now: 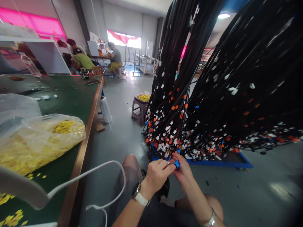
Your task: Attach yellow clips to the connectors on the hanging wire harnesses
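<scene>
- The left grip (158,174) is narrow, its thumb and fingers pinched in on a small blue connector (176,164).
- The right grip (182,170) is closed on that same blue connector from the other side, so the piece sits between the two (how each fingertip bears on it is partly hidden).
- Behind the left grip, on its wrist, is a watch with a white strap (141,198); further back along the right forearm is a silver bracelet (211,220).
- Straight ahead of the grips and off to their right hangs a great mass of black cables (239,66), their lower ends crowded with white, orange and blue ends (too many to tell apart).
- Just beyond the right grip, under those ends, runs a blue tray (224,164), near the floor.
- Well to the left of the left grip is the green surface (79,90) with a brown edge, bearing a clear bag of yellow pieces (47,143); more yellow bits lie loose beside it.
- Between that surface and the left grip, a white cord (124,179) curves in a loop.
- Ahead of the grips and slightly left stands a stool (141,110), yellow pieces on top.
- Far beyond, ahead and left, a person in green (82,62) sits bent forward (other people are nearby).
</scene>
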`<state>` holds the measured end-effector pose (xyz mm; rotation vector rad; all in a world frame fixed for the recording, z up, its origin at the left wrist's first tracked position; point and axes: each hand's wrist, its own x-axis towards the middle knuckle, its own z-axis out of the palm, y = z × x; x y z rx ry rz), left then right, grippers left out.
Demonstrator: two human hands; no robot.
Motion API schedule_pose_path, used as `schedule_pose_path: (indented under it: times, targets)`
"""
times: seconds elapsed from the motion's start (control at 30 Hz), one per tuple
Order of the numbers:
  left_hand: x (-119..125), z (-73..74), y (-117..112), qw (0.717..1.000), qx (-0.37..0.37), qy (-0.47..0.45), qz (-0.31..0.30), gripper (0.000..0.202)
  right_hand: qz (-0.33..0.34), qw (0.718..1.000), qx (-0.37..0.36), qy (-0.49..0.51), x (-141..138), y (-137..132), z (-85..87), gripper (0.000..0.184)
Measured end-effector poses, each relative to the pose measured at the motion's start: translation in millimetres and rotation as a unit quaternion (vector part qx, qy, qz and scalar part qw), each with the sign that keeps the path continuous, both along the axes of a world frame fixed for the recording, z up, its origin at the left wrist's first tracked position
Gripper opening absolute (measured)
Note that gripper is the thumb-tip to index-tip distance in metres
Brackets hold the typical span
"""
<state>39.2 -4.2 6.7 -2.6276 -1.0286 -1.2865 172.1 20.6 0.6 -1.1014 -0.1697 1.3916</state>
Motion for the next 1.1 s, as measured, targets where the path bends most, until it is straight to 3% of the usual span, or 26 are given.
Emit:
schedule_pose_path:
  times: [0.37,0.7,0.8,0.87,1.0,1.1]
  targets:
    - [-1,1.3,1,0.999,0.032,0.027,-0.01,0.018,-0.006,1.0,-0.027,0.008,0,1,3.5,0.035]
    - [-3,6.4,3,0.999,0.007,0.025,-0.02,0.019,-0.02,0.999,-0.031,0.008,-2,0,7.2,0.033]
    - [-2,4.9,4,0.997,-0.061,-0.026,-0.04,0.021,-0.033,0.999,-0.036,0.001,-3,-1,8.3,0.03]
    - [0,3.7,4,0.983,-0.152,-0.084,-0.056,0.018,-0.043,0.998,-0.034,-0.004,-5,-1,9.5,0.029]
    - [5,4.6,2,0.908,-0.368,-0.197,-0.041,0.009,-0.053,0.998,-0.029,-0.014,-7,-3,12.4,0.029]
    - [6,6.3,0,0.863,-0.44,-0.245,-0.037,0.01,-0.051,0.998,-0.025,-0.019,-8,-3,14.0,0.03]
